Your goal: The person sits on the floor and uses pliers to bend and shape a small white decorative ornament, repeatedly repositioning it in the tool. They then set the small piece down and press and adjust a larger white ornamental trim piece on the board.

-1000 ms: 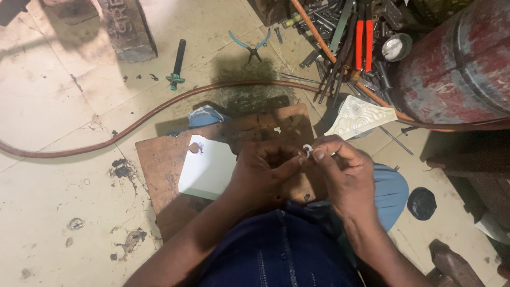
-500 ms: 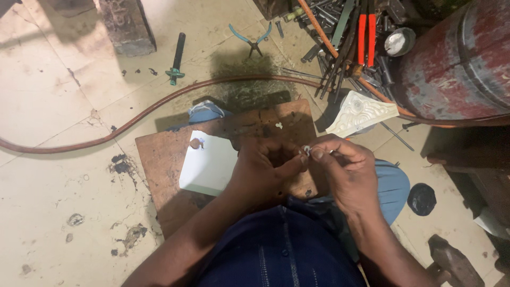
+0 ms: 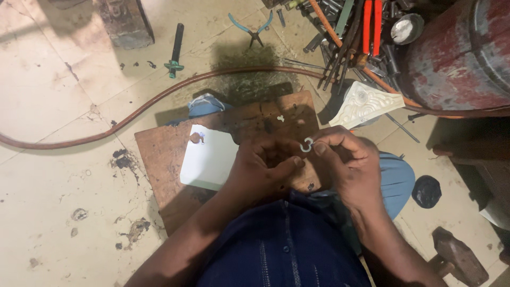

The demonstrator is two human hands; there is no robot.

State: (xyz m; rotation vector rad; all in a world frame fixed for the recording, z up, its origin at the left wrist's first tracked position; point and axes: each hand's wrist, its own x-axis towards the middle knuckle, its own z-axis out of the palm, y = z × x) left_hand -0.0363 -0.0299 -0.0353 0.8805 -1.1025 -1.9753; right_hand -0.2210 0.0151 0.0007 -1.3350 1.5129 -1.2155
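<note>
**Small silver ring pinched over a wooden board**

The ring (image 3: pixel 306 144) is a tiny pale metal loop, open on one side and shiny. The right hand (image 3: pixel 348 167) pinches it between thumb and forefinger. The left hand (image 3: pixel 265 170) sits just beside it at 9 o'clock, fingers curled in; whether it touches the ring, I cannot tell. Both hover above the wooden board (image 3: pixel 159 159), which lies on the floor and carries a white block (image 3: pixel 208 158). At 12 o'clock lie pliers (image 3: pixel 253 29); a heap of tools (image 3: pixel 350 37) sits at 1 o'clock.
</note>
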